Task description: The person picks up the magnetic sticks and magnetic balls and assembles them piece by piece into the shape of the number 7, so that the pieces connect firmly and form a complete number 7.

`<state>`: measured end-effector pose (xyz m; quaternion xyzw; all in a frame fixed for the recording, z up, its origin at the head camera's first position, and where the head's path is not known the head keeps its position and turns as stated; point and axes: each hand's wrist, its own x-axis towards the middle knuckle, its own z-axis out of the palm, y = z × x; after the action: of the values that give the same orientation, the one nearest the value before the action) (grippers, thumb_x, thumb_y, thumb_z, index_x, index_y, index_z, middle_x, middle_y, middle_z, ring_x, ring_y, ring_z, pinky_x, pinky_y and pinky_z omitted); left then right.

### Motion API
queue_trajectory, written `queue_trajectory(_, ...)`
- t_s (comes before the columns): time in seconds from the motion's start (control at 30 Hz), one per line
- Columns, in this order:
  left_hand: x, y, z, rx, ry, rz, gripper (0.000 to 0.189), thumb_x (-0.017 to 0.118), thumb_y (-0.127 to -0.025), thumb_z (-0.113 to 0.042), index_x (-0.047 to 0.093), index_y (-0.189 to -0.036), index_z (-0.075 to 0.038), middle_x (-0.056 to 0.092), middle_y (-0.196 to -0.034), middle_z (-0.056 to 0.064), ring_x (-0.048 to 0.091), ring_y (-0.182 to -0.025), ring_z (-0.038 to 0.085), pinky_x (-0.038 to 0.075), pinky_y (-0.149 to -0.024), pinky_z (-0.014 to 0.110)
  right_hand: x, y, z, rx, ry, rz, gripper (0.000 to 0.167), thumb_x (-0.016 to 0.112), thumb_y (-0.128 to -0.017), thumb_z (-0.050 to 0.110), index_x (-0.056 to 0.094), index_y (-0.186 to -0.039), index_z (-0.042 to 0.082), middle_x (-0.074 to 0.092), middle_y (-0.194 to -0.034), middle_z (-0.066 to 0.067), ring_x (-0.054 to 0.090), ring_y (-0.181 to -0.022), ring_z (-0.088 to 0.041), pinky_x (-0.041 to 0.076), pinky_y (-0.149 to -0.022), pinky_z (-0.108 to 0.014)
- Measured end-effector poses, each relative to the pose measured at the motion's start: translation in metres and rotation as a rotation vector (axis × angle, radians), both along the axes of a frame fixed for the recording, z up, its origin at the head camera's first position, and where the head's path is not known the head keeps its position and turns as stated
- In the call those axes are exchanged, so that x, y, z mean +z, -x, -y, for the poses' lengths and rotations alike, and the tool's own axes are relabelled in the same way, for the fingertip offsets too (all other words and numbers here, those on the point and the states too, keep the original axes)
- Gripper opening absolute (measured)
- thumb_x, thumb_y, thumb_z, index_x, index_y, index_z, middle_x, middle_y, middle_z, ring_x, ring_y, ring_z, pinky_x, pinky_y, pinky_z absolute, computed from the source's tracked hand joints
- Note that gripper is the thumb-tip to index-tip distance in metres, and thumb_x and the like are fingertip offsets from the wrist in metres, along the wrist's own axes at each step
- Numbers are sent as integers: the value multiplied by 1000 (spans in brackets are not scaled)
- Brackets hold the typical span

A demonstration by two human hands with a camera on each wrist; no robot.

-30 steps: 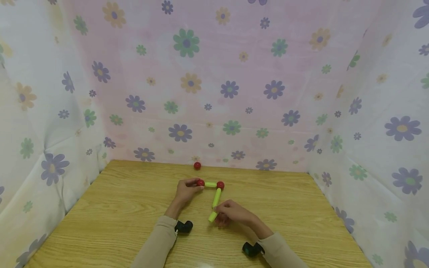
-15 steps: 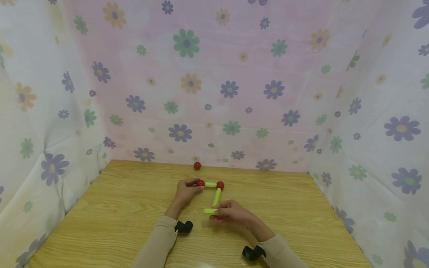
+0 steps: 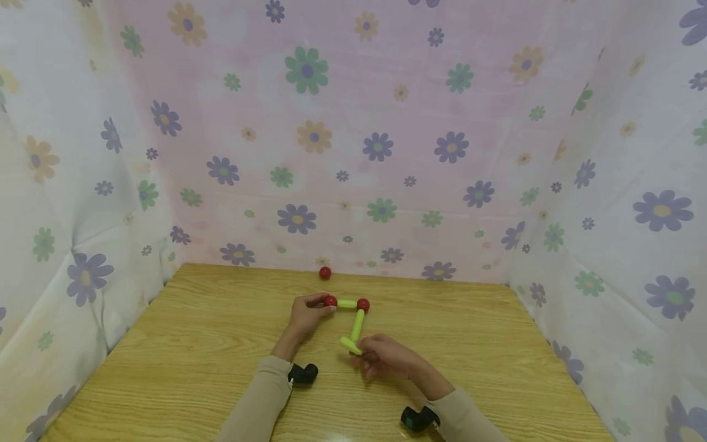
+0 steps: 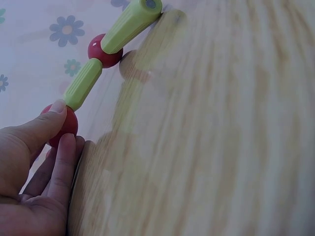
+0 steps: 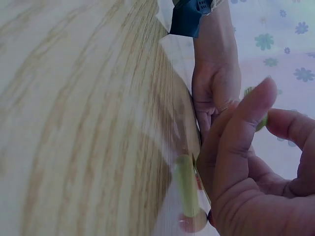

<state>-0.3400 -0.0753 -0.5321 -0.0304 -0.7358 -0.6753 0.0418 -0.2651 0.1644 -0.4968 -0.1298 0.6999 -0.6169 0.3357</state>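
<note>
My left hand [image 3: 306,316] pinches a red ball [image 4: 64,129] between thumb and fingers, low at the tabletop. From that ball a short yellow-green rod [image 3: 347,304] runs to a second red ball [image 3: 363,305]. Another ribbed yellow-green rod [image 3: 358,325] extends from the second ball towards me, its open end showing a grey disc in the left wrist view. My right hand [image 3: 385,356] holds a loose yellow-green rod [image 3: 350,345] by one end, crosswise at that open end. In the right wrist view, fingers mostly hide this loose rod [image 5: 262,122].
A third red ball [image 3: 324,273] lies at the table's back edge, by the flowered cloth [image 3: 353,153]. That cloth also encloses both sides. The wooden table [image 3: 221,331] lies under both hands. Each wrist carries a black camera [image 3: 420,419].
The loose rod has turned in my right fingers, from slanting towards me, through sideways, to pointing slightly away on the left. My left hand and the joined pieces have stayed still.
</note>
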Motion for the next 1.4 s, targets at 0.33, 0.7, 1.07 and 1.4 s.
queue_trajectory(0.33, 0, 2, -1, 3, 0, 6, 41, 84, -86, -4, 73, -125, 3, 73, -120, 23, 73, -107, 32, 60, -86, 32, -1, 1, -4, 34, 21, 14, 38, 56, -106, 22, 63, -129, -7, 69, -93, 1, 57, -69, -2, 52, -60, -15)
queue_trajectory(0.7, 2, 0, -1, 1, -3, 17, 43, 84, -86, -5, 72, -127, 3, 72, -120, 25, 73, -107, 33, 59, -85, 31, 1, -1, -3, 58, 12, 37, 15, 57, -104, 19, 65, -101, 7, 79, -95, -4, 56, -60, 1, 50, -55, -13)
queue_trajectory(1.07, 1, 2, -1, 7, -16, 2, 41, 83, -86, -3, 72, -125, 4, 73, -119, 25, 73, -107, 33, 59, -84, 28, -7, 2, -2, 32, -24, 8, 12, 60, -97, 17, 66, -93, 8, 73, -86, 0, 57, -63, -3, 51, -55, -16)
queue_trajectory(1.4, -1, 4, 0, 6, -11, 7, 42, 84, -86, -4, 72, -125, 4, 73, -119, 24, 73, -105, 31, 59, -84, 28, -7, 1, -4, 55, -62, -34, 29, 62, -97, 15, 66, -119, -3, 71, -84, 1, 50, -57, -1, 45, -50, -14)
